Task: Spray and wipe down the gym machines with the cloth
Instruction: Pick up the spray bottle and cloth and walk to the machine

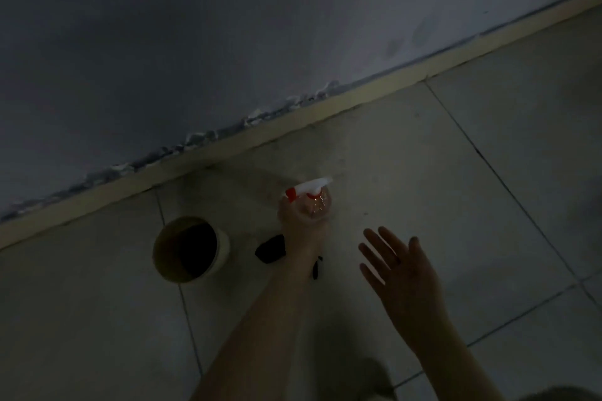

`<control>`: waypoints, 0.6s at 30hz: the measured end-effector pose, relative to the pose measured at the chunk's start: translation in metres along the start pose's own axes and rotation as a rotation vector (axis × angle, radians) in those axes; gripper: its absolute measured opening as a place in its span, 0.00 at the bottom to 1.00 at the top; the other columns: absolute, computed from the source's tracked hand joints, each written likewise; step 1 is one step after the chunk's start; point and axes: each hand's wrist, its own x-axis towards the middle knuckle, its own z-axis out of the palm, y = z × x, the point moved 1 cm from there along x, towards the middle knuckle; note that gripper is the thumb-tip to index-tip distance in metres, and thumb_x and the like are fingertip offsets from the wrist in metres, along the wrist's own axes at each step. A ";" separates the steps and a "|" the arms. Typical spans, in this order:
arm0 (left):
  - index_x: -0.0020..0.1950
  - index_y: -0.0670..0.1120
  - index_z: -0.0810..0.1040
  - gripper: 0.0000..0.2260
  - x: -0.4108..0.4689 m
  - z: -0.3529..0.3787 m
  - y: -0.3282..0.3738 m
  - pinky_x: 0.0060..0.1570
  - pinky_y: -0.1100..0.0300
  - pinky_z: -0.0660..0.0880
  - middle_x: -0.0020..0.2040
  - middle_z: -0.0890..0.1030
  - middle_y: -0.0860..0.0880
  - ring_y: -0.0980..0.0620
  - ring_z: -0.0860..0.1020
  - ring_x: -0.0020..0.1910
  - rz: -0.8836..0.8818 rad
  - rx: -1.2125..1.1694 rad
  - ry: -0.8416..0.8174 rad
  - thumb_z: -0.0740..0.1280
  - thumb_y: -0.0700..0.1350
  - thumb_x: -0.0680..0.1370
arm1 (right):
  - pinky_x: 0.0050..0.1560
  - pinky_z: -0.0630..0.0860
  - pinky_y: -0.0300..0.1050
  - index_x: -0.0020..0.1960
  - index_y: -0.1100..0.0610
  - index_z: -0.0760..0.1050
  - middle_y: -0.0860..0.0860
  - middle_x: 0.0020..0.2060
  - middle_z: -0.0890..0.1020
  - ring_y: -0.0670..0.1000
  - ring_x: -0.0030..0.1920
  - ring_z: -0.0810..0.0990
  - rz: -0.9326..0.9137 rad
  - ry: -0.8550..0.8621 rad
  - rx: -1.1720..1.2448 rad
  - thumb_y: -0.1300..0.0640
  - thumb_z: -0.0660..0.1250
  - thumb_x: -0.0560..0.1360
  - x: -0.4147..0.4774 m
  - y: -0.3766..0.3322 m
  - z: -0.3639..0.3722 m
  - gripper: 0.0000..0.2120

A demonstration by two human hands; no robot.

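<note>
Spray bottle (313, 205) clamped by curled left hand (303, 233); right hand (399, 265) splayed, empty. Risks slipping or knocking bucket (224, 247) nearby, given dim light.

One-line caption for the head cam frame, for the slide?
Dim tiled floor by the wall: left hand grips the spray bottle, right hand open beside it, dark cloth and round tub nearby.
</note>
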 end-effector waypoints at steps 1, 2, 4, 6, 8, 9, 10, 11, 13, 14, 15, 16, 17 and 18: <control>0.60 0.43 0.73 0.37 0.004 0.007 -0.002 0.49 0.68 0.77 0.55 0.79 0.47 0.55 0.80 0.50 -0.014 -0.021 0.055 0.72 0.68 0.62 | 0.64 0.68 0.53 0.64 0.54 0.73 0.50 0.58 0.81 0.52 0.61 0.77 -0.005 0.004 -0.006 0.42 0.53 0.76 0.006 0.002 -0.002 0.24; 0.61 0.44 0.73 0.38 0.013 0.017 -0.016 0.48 0.60 0.79 0.56 0.78 0.44 0.52 0.80 0.50 0.015 -0.038 0.105 0.71 0.70 0.62 | 0.64 0.69 0.53 0.64 0.54 0.72 0.50 0.58 0.81 0.52 0.61 0.77 -0.010 -0.006 0.001 0.42 0.52 0.77 0.016 0.007 -0.007 0.24; 0.60 0.43 0.73 0.33 0.020 0.026 -0.022 0.46 0.54 0.80 0.56 0.77 0.43 0.51 0.80 0.50 0.066 -0.050 0.157 0.72 0.65 0.66 | 0.63 0.69 0.52 0.64 0.54 0.73 0.50 0.58 0.81 0.52 0.61 0.77 -0.018 0.003 0.014 0.43 0.51 0.78 0.031 0.011 -0.016 0.23; 0.63 0.44 0.68 0.31 0.023 0.030 -0.017 0.50 0.52 0.79 0.58 0.75 0.47 0.50 0.78 0.53 0.054 -0.019 0.185 0.73 0.58 0.67 | 0.63 0.69 0.52 0.64 0.54 0.73 0.49 0.58 0.81 0.52 0.61 0.77 -0.018 0.015 -0.004 0.43 0.51 0.78 0.044 0.015 -0.021 0.23; 0.66 0.44 0.65 0.34 0.029 0.035 -0.015 0.53 0.50 0.78 0.61 0.73 0.47 0.47 0.77 0.56 0.032 0.007 0.230 0.74 0.56 0.67 | 0.63 0.69 0.52 0.63 0.53 0.73 0.49 0.58 0.81 0.51 0.61 0.77 -0.019 0.009 -0.010 0.43 0.52 0.78 0.055 0.018 -0.025 0.23; 0.67 0.42 0.64 0.36 0.030 0.035 -0.011 0.54 0.48 0.77 0.62 0.72 0.45 0.45 0.76 0.57 0.015 0.037 0.236 0.74 0.56 0.67 | 0.63 0.69 0.52 0.63 0.53 0.73 0.49 0.58 0.81 0.51 0.61 0.77 -0.021 0.015 -0.021 0.43 0.52 0.78 0.058 0.019 -0.026 0.22; 0.69 0.41 0.63 0.38 0.036 0.037 -0.011 0.55 0.48 0.76 0.63 0.70 0.44 0.43 0.74 0.59 0.014 0.082 0.242 0.74 0.57 0.67 | 0.63 0.69 0.51 0.63 0.53 0.73 0.49 0.58 0.81 0.51 0.61 0.77 -0.027 0.011 -0.027 0.43 0.51 0.78 0.061 0.020 -0.026 0.22; 0.69 0.40 0.63 0.38 0.038 0.037 -0.008 0.55 0.48 0.75 0.63 0.69 0.43 0.43 0.73 0.60 0.014 0.135 0.237 0.73 0.57 0.67 | 0.62 0.69 0.51 0.62 0.53 0.74 0.48 0.58 0.81 0.51 0.61 0.77 -0.032 0.009 -0.040 0.43 0.51 0.79 0.064 0.020 -0.028 0.21; 0.70 0.40 0.64 0.38 0.049 0.038 -0.005 0.54 0.52 0.72 0.64 0.68 0.43 0.44 0.70 0.61 0.026 0.211 0.238 0.73 0.57 0.68 | 0.61 0.70 0.50 0.62 0.52 0.74 0.48 0.57 0.81 0.51 0.61 0.77 -0.048 0.010 -0.062 0.44 0.50 0.79 0.070 0.020 -0.031 0.21; 0.70 0.40 0.64 0.37 0.054 0.038 -0.004 0.52 0.53 0.71 0.65 0.68 0.43 0.44 0.71 0.61 0.028 0.212 0.259 0.74 0.55 0.69 | 0.61 0.70 0.50 0.62 0.52 0.74 0.48 0.57 0.81 0.51 0.61 0.77 -0.052 0.007 -0.071 0.44 0.50 0.80 0.073 0.021 -0.033 0.21; 0.70 0.40 0.64 0.35 0.058 0.038 -0.002 0.48 0.55 0.69 0.65 0.68 0.44 0.44 0.72 0.60 0.019 0.195 0.267 0.74 0.53 0.69 | 0.62 0.70 0.50 0.62 0.52 0.74 0.48 0.57 0.81 0.51 0.61 0.77 -0.052 0.007 -0.090 0.44 0.50 0.80 0.074 0.020 -0.033 0.21; 0.69 0.41 0.65 0.34 0.060 0.037 -0.001 0.46 0.57 0.68 0.64 0.69 0.44 0.44 0.73 0.58 0.028 0.183 0.278 0.74 0.51 0.69 | 0.62 0.69 0.51 0.61 0.52 0.74 0.48 0.57 0.82 0.51 0.61 0.77 -0.055 0.011 -0.106 0.44 0.49 0.80 0.076 0.021 -0.034 0.20; 0.68 0.41 0.65 0.32 0.060 0.036 0.000 0.45 0.59 0.66 0.64 0.70 0.44 0.44 0.74 0.57 0.038 0.181 0.265 0.74 0.49 0.69 | 0.63 0.69 0.51 0.61 0.52 0.74 0.47 0.57 0.82 0.50 0.61 0.77 -0.052 0.016 -0.115 0.44 0.49 0.80 0.077 0.022 -0.035 0.20; 0.68 0.41 0.64 0.31 0.062 0.036 -0.003 0.45 0.60 0.67 0.63 0.71 0.44 0.45 0.75 0.56 0.052 0.188 0.247 0.74 0.49 0.70 | 0.63 0.69 0.51 0.61 0.52 0.74 0.48 0.57 0.82 0.50 0.61 0.77 -0.052 0.017 -0.116 0.44 0.50 0.80 0.076 0.023 -0.034 0.20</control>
